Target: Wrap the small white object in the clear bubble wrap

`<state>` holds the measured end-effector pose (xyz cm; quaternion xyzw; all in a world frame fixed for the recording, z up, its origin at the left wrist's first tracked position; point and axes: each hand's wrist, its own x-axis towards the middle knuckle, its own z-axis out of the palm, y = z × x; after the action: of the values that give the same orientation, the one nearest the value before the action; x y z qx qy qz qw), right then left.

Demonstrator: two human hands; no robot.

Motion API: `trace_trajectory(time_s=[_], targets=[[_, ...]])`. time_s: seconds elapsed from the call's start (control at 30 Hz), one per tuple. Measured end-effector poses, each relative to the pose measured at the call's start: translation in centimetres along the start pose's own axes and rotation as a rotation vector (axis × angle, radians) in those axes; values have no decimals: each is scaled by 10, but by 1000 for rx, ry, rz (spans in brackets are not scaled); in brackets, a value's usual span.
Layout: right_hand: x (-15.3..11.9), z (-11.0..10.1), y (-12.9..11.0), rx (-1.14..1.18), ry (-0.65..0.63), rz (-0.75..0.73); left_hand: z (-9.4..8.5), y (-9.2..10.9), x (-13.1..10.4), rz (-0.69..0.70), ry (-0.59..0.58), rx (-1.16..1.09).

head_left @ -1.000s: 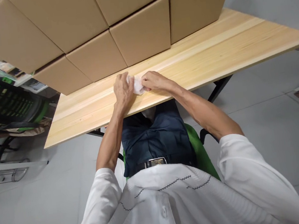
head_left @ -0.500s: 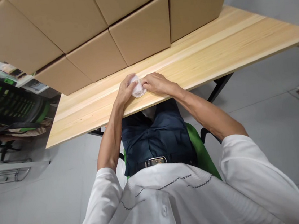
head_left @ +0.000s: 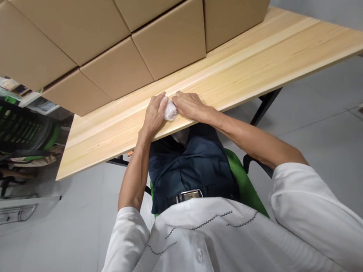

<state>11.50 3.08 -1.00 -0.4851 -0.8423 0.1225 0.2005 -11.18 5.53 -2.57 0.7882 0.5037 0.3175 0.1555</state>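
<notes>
**Both hands closed on a small white wad at the bench edge**

The left hand (head_left: 154, 113) and the right hand (head_left: 190, 105) met over a small crumpled white wad (head_left: 169, 110), perhaps paper or thin plastic; the view did not settle which. The fingers of each hand curled in around it, gripping it from either side, so only its middle showed between them. The wad sat low over the wooden bench (head_left: 258, 62), near the front edge and just in front of the person's lap. Stacked cardboard boxes (head_left: 169, 36) stood on the bench behind the hands, close but apart from them.
</notes>
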Motion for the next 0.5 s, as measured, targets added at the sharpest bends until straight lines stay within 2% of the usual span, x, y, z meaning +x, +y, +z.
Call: trace_trajectory(time_s=[0.1, 0.27, 0.4, 0.5], targets=[[-7, -1, 5, 1, 41, 51, 1, 0, -2, -4, 23, 32], [-3, 2, 22, 164, 263, 7, -5, -2, -7, 4, 79, 21], [11, 2, 27, 253, 274, -45, -15, 3, -35, -24, 185, 88], [17, 1, 23, 263, 257, -56, -11, 14, -61, -62, 238, 206]])
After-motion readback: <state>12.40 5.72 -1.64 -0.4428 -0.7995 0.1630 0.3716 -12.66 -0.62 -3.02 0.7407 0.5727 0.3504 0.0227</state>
